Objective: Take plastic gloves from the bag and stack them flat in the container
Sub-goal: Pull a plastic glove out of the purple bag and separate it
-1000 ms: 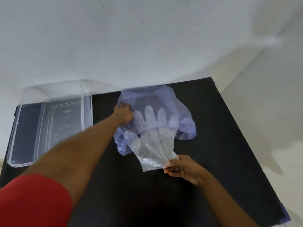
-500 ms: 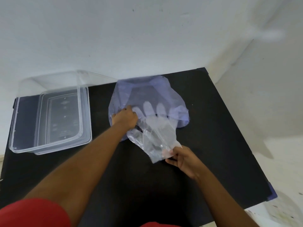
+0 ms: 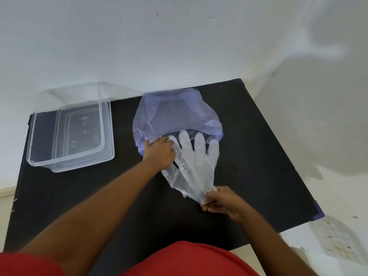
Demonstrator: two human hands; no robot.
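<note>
**Glove half out of the bag**

The right hand (image 3: 221, 202) pinches the glove (image 3: 196, 162) cuff; left hand (image 3: 160, 151) fingers press the bag (image 3: 175, 116) mouth, near the tabletop's (image 3: 258, 156) far edge. The container (image 3: 69, 130) sits at the far-left corner.

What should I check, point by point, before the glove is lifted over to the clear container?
1. Right hand pinches the cuff end of the plastic glove: ok.
2. Left hand presses on the purple bag at its opening, holding it down: ok.
3. Glove fully out of the bag: not ok; the fingertips lie at the bag mouth.
4. Only one glove in the grip: cannot tell; the film is clear and layered.
5. Clear container open, lid off: ok.
6. Container has room: ok; gloves already inside cannot be told.
</note>
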